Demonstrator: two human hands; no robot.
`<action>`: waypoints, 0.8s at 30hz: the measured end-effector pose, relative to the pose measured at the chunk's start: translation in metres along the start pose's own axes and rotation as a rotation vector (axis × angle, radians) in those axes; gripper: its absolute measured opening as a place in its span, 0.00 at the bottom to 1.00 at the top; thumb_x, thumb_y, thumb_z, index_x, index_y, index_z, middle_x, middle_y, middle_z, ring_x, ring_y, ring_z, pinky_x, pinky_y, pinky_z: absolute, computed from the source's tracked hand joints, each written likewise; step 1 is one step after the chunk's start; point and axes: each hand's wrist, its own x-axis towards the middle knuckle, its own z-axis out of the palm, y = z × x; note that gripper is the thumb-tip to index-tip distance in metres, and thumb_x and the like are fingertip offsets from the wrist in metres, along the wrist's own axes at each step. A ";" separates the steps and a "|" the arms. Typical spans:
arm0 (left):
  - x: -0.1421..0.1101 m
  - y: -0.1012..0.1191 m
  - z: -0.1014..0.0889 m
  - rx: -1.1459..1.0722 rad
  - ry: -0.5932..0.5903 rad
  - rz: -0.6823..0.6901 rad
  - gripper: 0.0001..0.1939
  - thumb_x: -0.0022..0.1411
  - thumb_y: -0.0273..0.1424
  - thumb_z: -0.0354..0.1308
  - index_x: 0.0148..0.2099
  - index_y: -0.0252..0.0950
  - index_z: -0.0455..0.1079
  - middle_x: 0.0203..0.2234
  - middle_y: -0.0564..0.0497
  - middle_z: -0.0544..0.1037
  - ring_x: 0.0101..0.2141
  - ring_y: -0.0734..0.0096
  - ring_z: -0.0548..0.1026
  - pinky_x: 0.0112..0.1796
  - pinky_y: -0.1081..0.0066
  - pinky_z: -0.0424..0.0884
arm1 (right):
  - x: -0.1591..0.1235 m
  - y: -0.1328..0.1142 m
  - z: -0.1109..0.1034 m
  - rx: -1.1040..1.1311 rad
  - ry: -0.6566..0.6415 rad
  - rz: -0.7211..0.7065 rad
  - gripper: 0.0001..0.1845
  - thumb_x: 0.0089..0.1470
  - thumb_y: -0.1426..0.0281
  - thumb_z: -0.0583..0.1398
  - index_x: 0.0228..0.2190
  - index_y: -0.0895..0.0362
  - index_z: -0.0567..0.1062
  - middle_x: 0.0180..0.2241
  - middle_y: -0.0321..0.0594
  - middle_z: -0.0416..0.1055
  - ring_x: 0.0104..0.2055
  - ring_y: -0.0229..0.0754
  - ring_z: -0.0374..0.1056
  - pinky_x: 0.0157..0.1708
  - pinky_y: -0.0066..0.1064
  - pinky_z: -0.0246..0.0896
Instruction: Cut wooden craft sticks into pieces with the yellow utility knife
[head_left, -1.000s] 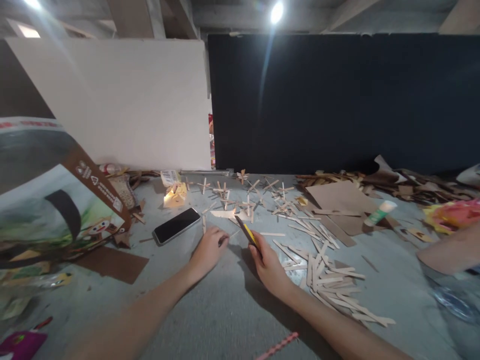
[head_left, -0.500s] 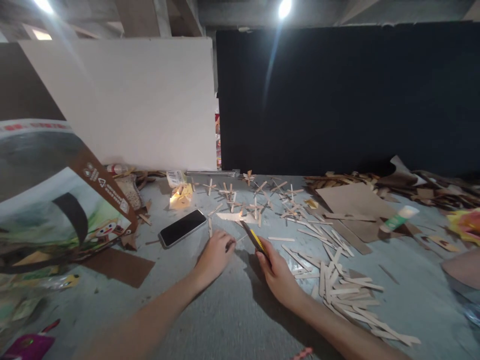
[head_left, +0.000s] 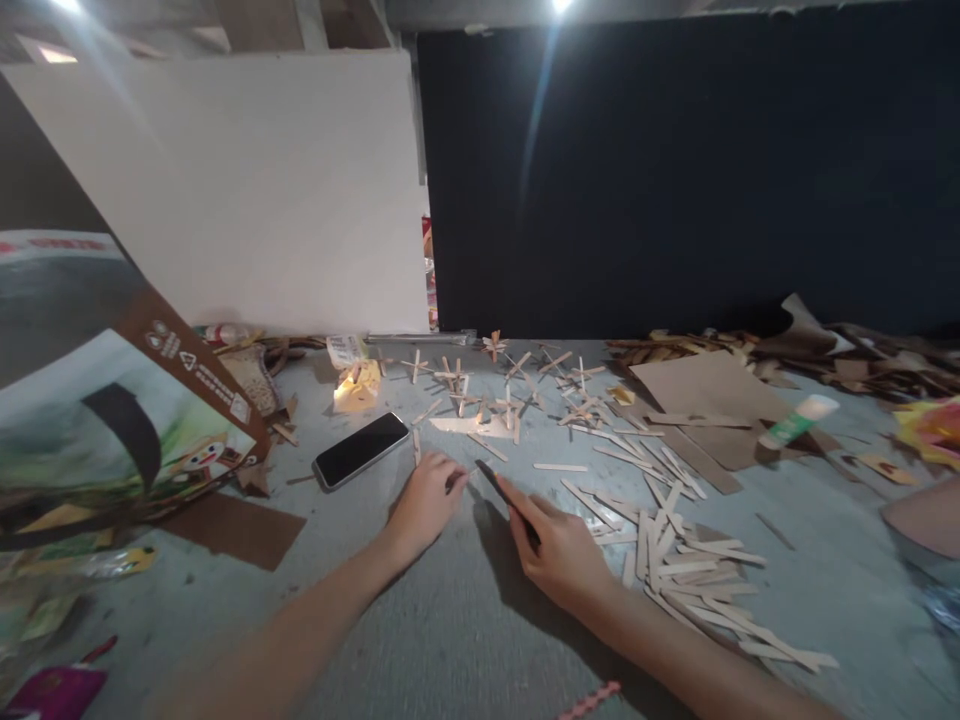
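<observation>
My left hand [head_left: 426, 505] is closed in a pinch on a thin wooden craft stick [head_left: 472, 473], with only a short end showing past the fingertips. My right hand [head_left: 564, 552] grips a utility knife [head_left: 489, 474], the index finger laid along its back. The knife's tip is right by the stick's end; whether they touch I cannot tell. Just beyond both hands lies a single craft stick [head_left: 487, 447]. Several crossed-stick pieces [head_left: 508, 405] stand farther back. A heap of loose craft sticks [head_left: 664, 545] spreads to the right of my right hand.
A phone [head_left: 362, 450] lies left of my left hand. Cardboard sheets [head_left: 712, 385] and a glue stick [head_left: 799, 421] are at the right. A printed cardboard box [head_left: 161, 345] leans at the left. White [head_left: 225, 190] and black panels [head_left: 675, 170] stand behind the table.
The knife has turned lower and more edge-on, its yellow side now hidden, and its tip has come nearer to my left fingertips. The view has tilted down slightly.
</observation>
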 end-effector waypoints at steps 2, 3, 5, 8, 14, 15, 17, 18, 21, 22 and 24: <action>0.000 0.000 0.001 -0.002 0.005 0.004 0.06 0.65 0.28 0.60 0.34 0.37 0.75 0.31 0.48 0.77 0.39 0.63 0.73 0.45 0.64 0.70 | 0.000 -0.001 0.001 -0.041 0.002 0.005 0.27 0.65 0.70 0.51 0.64 0.54 0.66 0.33 0.41 0.78 0.29 0.42 0.75 0.29 0.28 0.65; 0.000 0.000 0.001 -0.001 0.004 0.003 0.06 0.65 0.28 0.60 0.34 0.37 0.76 0.31 0.48 0.77 0.39 0.63 0.73 0.45 0.64 0.70 | 0.000 -0.001 0.002 -0.049 0.001 0.009 0.27 0.65 0.70 0.51 0.64 0.53 0.66 0.32 0.41 0.78 0.29 0.42 0.75 0.28 0.28 0.65; 0.000 0.000 0.000 -0.002 -0.003 -0.001 0.06 0.65 0.27 0.60 0.35 0.37 0.76 0.31 0.48 0.77 0.40 0.63 0.74 0.45 0.63 0.70 | -0.001 -0.002 0.002 -0.054 -0.011 0.011 0.27 0.65 0.70 0.52 0.64 0.53 0.66 0.32 0.40 0.78 0.29 0.42 0.75 0.28 0.27 0.64; 0.001 0.002 -0.001 -0.014 -0.003 -0.003 0.06 0.65 0.26 0.59 0.35 0.37 0.76 0.32 0.49 0.77 0.40 0.63 0.74 0.46 0.63 0.70 | -0.001 -0.003 0.002 -0.045 -0.038 0.005 0.27 0.65 0.70 0.52 0.64 0.53 0.65 0.33 0.41 0.79 0.30 0.41 0.75 0.29 0.27 0.63; 0.001 0.000 0.000 -0.013 0.000 -0.001 0.06 0.65 0.27 0.59 0.36 0.36 0.77 0.32 0.48 0.77 0.40 0.63 0.75 0.46 0.63 0.71 | 0.000 -0.003 0.002 -0.053 -0.081 0.031 0.27 0.66 0.69 0.50 0.64 0.54 0.65 0.35 0.43 0.80 0.32 0.42 0.76 0.30 0.28 0.63; 0.001 0.000 0.000 -0.012 0.001 -0.001 0.06 0.65 0.26 0.60 0.36 0.36 0.77 0.32 0.48 0.77 0.40 0.63 0.75 0.46 0.63 0.71 | 0.001 -0.003 0.002 -0.056 -0.090 0.032 0.27 0.66 0.69 0.50 0.65 0.54 0.65 0.35 0.43 0.80 0.32 0.42 0.76 0.30 0.28 0.63; 0.001 -0.002 0.002 -0.013 0.008 0.002 0.06 0.65 0.26 0.60 0.36 0.37 0.77 0.32 0.48 0.77 0.40 0.63 0.75 0.46 0.63 0.71 | 0.001 -0.003 0.002 -0.057 -0.105 0.032 0.27 0.66 0.69 0.50 0.65 0.55 0.64 0.35 0.43 0.80 0.32 0.42 0.76 0.31 0.28 0.63; 0.001 -0.002 0.002 -0.014 0.010 0.006 0.06 0.65 0.26 0.60 0.36 0.37 0.77 0.32 0.48 0.77 0.40 0.63 0.74 0.46 0.63 0.71 | 0.001 -0.003 0.002 -0.055 -0.110 0.034 0.27 0.67 0.69 0.50 0.65 0.55 0.64 0.35 0.43 0.79 0.32 0.43 0.76 0.31 0.29 0.63; 0.001 -0.003 0.003 -0.014 0.015 0.010 0.06 0.65 0.26 0.59 0.36 0.37 0.77 0.32 0.48 0.77 0.40 0.63 0.74 0.46 0.63 0.71 | 0.001 -0.004 0.001 -0.042 -0.115 0.035 0.27 0.67 0.69 0.50 0.65 0.55 0.64 0.34 0.43 0.79 0.32 0.42 0.76 0.31 0.29 0.63; 0.001 -0.003 0.003 -0.016 0.016 0.010 0.06 0.65 0.26 0.59 0.36 0.37 0.77 0.32 0.48 0.77 0.39 0.63 0.74 0.46 0.63 0.71 | 0.001 -0.004 0.000 -0.037 -0.114 0.035 0.27 0.67 0.69 0.50 0.65 0.55 0.64 0.34 0.43 0.79 0.32 0.42 0.75 0.31 0.29 0.63; 0.001 -0.003 0.002 -0.027 0.016 0.009 0.06 0.65 0.26 0.59 0.35 0.37 0.77 0.32 0.48 0.77 0.39 0.64 0.74 0.45 0.63 0.71 | 0.001 -0.004 0.000 -0.030 -0.118 0.028 0.27 0.66 0.69 0.50 0.65 0.55 0.64 0.34 0.43 0.79 0.32 0.42 0.75 0.31 0.29 0.62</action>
